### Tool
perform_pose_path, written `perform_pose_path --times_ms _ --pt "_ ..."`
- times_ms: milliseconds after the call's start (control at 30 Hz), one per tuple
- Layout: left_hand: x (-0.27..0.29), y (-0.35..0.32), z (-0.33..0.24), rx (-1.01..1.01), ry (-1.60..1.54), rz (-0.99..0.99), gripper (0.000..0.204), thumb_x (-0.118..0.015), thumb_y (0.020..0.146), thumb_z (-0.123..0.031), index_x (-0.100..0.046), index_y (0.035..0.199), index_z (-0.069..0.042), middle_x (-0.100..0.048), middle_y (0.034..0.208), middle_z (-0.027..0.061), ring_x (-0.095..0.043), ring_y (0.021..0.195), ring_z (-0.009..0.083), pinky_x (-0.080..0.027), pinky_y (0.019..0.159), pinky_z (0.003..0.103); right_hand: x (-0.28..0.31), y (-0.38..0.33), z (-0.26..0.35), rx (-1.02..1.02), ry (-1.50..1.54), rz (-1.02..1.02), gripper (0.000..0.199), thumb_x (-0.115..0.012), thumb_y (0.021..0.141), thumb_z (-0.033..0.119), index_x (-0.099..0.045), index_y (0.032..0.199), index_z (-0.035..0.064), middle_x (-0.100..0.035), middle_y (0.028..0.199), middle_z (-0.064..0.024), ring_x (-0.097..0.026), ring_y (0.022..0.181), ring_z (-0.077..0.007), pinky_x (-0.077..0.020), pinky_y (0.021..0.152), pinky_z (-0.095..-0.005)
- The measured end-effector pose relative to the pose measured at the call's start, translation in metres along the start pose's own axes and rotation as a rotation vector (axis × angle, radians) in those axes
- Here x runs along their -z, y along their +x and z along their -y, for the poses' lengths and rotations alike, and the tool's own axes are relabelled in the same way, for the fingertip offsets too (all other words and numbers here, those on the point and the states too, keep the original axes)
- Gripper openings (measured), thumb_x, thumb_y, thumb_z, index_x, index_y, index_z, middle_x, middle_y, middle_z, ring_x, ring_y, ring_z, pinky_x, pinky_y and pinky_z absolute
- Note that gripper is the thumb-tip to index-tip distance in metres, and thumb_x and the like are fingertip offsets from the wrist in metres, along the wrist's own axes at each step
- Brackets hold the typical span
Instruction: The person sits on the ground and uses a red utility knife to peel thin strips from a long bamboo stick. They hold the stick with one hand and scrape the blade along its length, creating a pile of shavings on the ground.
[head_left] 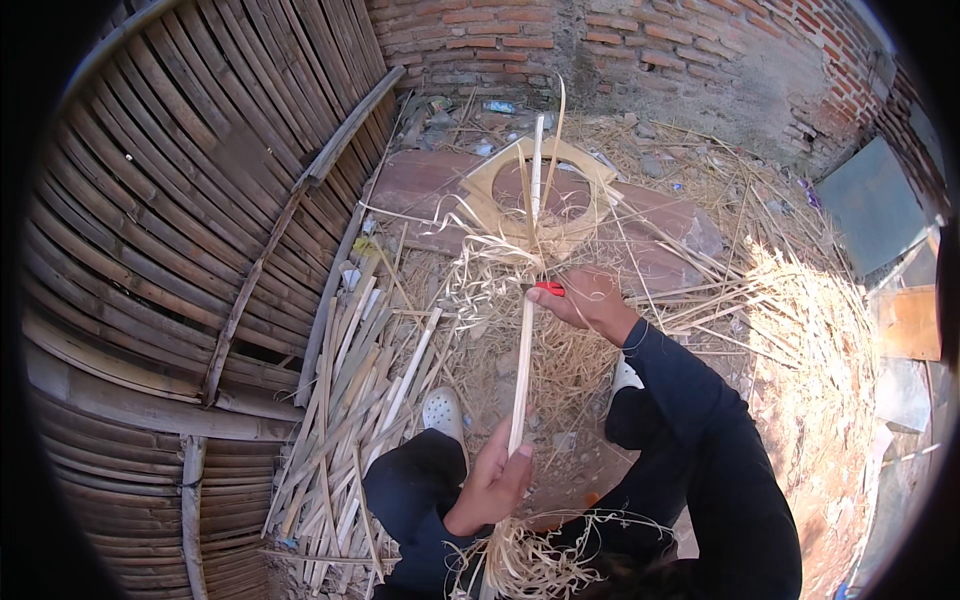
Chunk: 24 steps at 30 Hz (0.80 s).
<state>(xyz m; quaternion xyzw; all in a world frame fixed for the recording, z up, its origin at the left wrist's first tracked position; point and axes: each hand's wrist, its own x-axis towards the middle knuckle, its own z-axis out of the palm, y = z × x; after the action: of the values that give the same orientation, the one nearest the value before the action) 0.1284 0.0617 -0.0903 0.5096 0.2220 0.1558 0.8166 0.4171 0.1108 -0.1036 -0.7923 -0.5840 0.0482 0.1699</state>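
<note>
A long pale bamboo strip [523, 365] runs away from me between my legs. My left hand [492, 482] is wrapped round its near end. Farther along, my right hand [583, 300] is closed on a red-handled tool [550, 288], which sits against the strip; its blade is hidden, so I cannot tell its exact kind. Beyond that hand the strip's far part [537, 165] rises in split pieces in front of a wooden board with a round hole [490, 188]. Curled shavings [478, 275] hang to the left of the tool.
Many split bamboo strips [335, 430] lie piled at my left, beside a bamboo slat wall [160, 220]. A brick wall [490, 40] stands at the back. Thin shavings [800, 310] cover the ground at the right, and more curls [535, 565] gather close to me.
</note>
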Motion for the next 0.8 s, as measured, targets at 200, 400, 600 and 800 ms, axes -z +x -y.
perform_pose_path --times_ms 200,400,600,800 --pt "0.003 -0.001 -0.012 -0.013 0.014 -0.077 0.051 -0.042 0.100 -0.014 -0.022 0.145 -0.004 -0.039 0.057 -0.0025 -0.034 0.044 0.0057 -0.031 0.045 0.023 0.002 -0.051 0.048 0.240 0.181 0.115 0.067 -0.053 0.076 0.073 -0.065 0.063 0.0085 -0.058 0.053 -0.0118 -0.057 0.048 -0.0328 -0.0447 0.048 -0.0431" --pt "0.003 0.003 -0.002 -0.060 -0.037 -0.080 0.052 -0.044 0.099 -0.013 -0.021 0.145 -0.004 -0.036 0.056 -0.0030 -0.032 0.046 0.0055 -0.030 0.048 0.023 0.001 -0.048 0.046 0.385 0.199 0.031 0.063 -0.057 0.075 0.070 -0.062 0.062 0.0083 -0.057 0.052 -0.0116 -0.058 0.049 -0.0325 -0.0438 0.047 -0.0443" --pt "-0.007 0.001 0.006 -0.004 -0.044 0.002 0.051 -0.044 0.098 -0.011 -0.023 0.145 -0.004 -0.037 0.059 -0.0038 -0.033 0.049 0.0050 -0.030 0.049 0.023 0.010 0.008 -0.011 -0.049 0.023 0.027 0.068 -0.048 0.080 0.074 -0.069 0.069 0.0101 -0.062 0.059 -0.0137 -0.062 0.057 -0.0335 -0.0473 0.054 -0.0420" --pt "-0.009 -0.003 0.008 -0.003 0.027 0.028 0.050 -0.043 0.098 -0.006 -0.025 0.145 -0.004 -0.038 0.066 -0.0062 -0.034 0.053 0.0018 -0.028 0.049 0.019 0.010 0.028 -0.035 -0.109 -0.155 -0.022 0.070 -0.044 0.083 0.071 -0.070 0.072 0.0077 -0.063 0.065 -0.0160 -0.064 0.067 -0.0340 -0.0480 0.060 -0.0449"
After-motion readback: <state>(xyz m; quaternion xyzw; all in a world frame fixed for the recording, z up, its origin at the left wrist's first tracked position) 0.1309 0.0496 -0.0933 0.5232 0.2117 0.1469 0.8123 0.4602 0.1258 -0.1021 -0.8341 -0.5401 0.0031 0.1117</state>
